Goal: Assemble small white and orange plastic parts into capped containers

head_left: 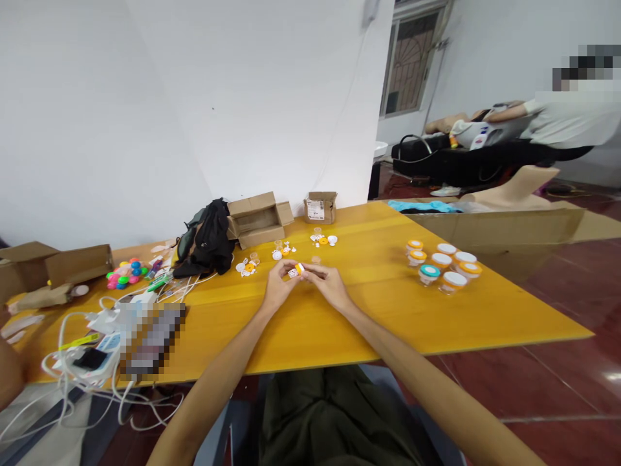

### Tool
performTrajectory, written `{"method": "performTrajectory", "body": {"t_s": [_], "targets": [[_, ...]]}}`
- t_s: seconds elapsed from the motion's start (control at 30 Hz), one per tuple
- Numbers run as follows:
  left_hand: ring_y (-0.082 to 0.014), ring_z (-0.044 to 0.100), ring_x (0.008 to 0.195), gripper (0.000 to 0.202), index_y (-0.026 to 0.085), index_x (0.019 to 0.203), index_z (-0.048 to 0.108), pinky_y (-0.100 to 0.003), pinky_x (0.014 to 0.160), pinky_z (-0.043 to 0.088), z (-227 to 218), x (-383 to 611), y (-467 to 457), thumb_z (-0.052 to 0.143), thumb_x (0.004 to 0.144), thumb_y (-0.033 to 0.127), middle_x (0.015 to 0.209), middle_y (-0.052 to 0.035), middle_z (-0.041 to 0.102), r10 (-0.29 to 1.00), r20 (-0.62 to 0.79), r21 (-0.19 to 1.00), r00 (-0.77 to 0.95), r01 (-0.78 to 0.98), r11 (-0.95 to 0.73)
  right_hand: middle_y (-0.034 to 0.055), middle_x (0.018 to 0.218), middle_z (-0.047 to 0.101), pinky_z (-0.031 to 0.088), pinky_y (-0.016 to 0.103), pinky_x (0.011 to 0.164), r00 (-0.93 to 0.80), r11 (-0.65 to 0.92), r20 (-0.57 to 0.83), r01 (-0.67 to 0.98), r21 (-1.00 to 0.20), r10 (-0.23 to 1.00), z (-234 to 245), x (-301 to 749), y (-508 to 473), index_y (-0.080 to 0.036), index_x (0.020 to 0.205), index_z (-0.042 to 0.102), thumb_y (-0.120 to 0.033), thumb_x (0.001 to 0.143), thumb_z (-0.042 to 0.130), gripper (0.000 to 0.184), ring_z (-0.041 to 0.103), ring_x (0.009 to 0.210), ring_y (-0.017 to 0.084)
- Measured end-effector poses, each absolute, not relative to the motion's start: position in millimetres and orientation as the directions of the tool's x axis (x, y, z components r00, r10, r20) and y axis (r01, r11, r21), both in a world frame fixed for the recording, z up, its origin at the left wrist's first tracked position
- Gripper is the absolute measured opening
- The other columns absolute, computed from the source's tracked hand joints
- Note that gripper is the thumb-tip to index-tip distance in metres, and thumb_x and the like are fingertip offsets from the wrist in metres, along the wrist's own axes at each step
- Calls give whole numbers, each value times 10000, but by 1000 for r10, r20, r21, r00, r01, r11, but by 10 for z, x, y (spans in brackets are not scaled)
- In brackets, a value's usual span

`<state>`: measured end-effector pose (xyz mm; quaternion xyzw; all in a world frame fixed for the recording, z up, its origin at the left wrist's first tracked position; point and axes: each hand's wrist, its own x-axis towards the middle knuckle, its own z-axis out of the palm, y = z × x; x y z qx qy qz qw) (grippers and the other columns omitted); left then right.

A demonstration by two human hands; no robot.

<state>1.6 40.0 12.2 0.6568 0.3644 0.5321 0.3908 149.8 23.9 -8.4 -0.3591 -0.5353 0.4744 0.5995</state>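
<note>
Both my hands meet above the middle of the table. Between the fingertips of my left hand [277,285] is a small white piece with dark dots [293,273], like dice. My right hand [332,286] pinches a small orange-and-white piece [299,267] right against it; whether the two are joined I cannot tell. Just behind the hands stands a small clear cup [316,260]. Beyond lie little groups of white parts with orange rings: one nearest my left hand [249,266], another group [285,250] farther back, and a third group [323,240] to its right.
Several clear jars with orange, white or teal lids [429,273] stand at the right. Cardboard boxes [259,220] and a black backpack [208,239] line the back. White cables, a power strip [97,356] and colourful balls [127,273] lie left. A person [567,116] sits beyond.
</note>
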Motion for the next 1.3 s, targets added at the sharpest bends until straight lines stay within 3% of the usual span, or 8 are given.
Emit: {"method": "performTrajectory", "body": {"t_s": [0.33, 0.9, 1.3], "targets": [[-181, 660, 832, 289, 187, 810, 652, -339, 858, 504, 126, 43, 367, 827, 590, 249, 826, -21, 697, 892, 428, 898, 146, 40, -438, 20, 967, 773, 498, 481, 955, 1, 358, 362, -136, -924, 932, -91, 1506, 251, -280, 840, 792, -445, 690, 737, 230, 687, 1000, 301], [-185, 592, 783, 183, 204, 791, 695, -313, 782, 455, 153, 46, 290, 797, 642, 238, 794, -14, 655, 834, 526, 828, 163, 126, -547, 38, 875, 781, 558, 456, 841, 8, 277, 282, -205, -939, 959, -114, 1535, 264, -253, 815, 793, -444, 618, 787, 274, 707, 857, 278], [-190, 576, 775, 155, 224, 810, 708, -314, 755, 463, 141, 25, 296, 783, 675, 226, 796, -20, 646, 779, 586, 768, 222, 153, -622, 54, 803, 758, 552, 359, 706, -46, 241, 251, -166, -956, 967, -106, 1563, 256, -215, 783, 770, -523, 634, 766, 343, 683, 721, 215]]}}
